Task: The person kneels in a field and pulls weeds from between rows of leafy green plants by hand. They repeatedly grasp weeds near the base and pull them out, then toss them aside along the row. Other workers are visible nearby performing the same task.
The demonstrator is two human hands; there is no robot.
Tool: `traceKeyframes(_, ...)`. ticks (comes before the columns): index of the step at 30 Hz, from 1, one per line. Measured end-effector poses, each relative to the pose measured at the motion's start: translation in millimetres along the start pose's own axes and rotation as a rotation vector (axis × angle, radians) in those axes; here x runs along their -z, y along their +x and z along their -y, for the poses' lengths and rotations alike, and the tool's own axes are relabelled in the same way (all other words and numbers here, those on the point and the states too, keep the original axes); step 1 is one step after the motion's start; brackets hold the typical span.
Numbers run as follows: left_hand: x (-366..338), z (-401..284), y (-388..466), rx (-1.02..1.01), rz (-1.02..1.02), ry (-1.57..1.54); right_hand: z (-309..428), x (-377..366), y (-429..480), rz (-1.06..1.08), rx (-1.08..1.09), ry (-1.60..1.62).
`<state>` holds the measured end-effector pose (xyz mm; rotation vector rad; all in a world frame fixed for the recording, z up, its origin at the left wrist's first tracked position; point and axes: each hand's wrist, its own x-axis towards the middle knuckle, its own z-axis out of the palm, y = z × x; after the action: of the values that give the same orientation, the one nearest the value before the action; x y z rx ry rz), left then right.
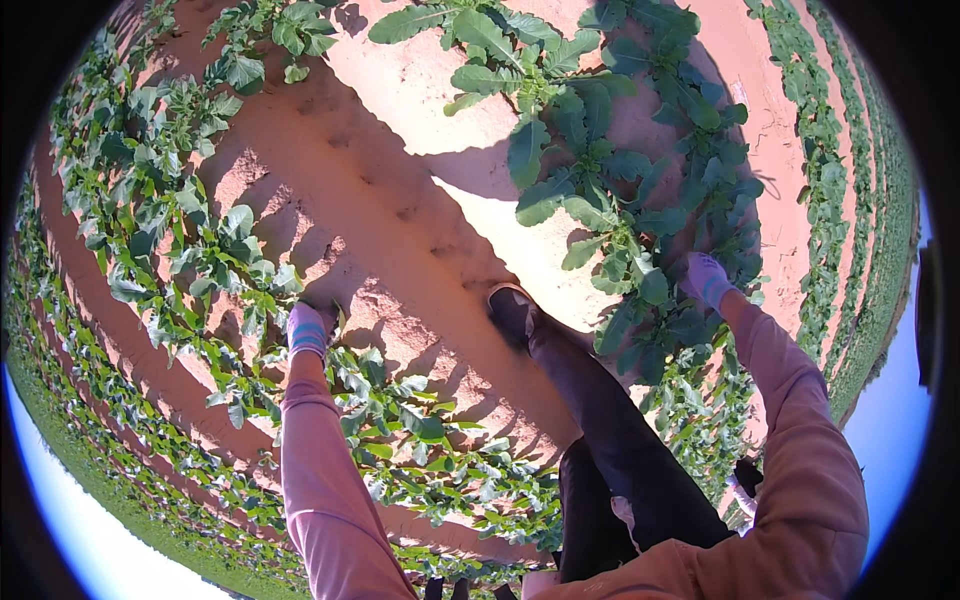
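Observation:
My left hand (308,327), in a whitish glove with blue bands at the cuff, is low at the edge of a row of leafy green plants (240,247). Its fingers are dark in shadow and partly hidden, with a bit of leaf beside them; whether they hold it I cannot tell. On the other side, my right hand (705,279), gloved alike, reaches into the shaded leaves of a lobed-leaf plant (660,292). Leaves and shadow hide its fingertips, so its grip cannot be made out.
A furrow of reddish sandy soil (405,262) runs between the two rows. My shoe (513,311) stands in it. More crop rows (832,180) lie to the right and at the lower left. Part of another person (744,491) shows behind my right arm.

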<state>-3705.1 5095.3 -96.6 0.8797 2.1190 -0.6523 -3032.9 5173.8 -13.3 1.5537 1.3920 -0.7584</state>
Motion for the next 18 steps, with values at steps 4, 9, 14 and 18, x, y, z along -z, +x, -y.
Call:
traceKeyframes(4,2.8,3.4,9.5,0.079,0.113,-0.096,94.4,186.7,62.9,-0.499,0.064,0.127)
traceKeyframes(9,8.7,-5.4,11.0,0.16,0.208,-0.058,216.5,315.3,124.8,-0.591,0.154,0.019)
traceKeyframes(14,3.5,1.2,12.0,0.139,0.271,-0.035,259.8,322.5,148.3,-0.331,-0.043,-0.139)
traceKeyframes(18,-8.2,16.3,21.6,-0.046,0.186,0.231,264.4,336.1,153.6,-0.326,-0.071,-0.091)
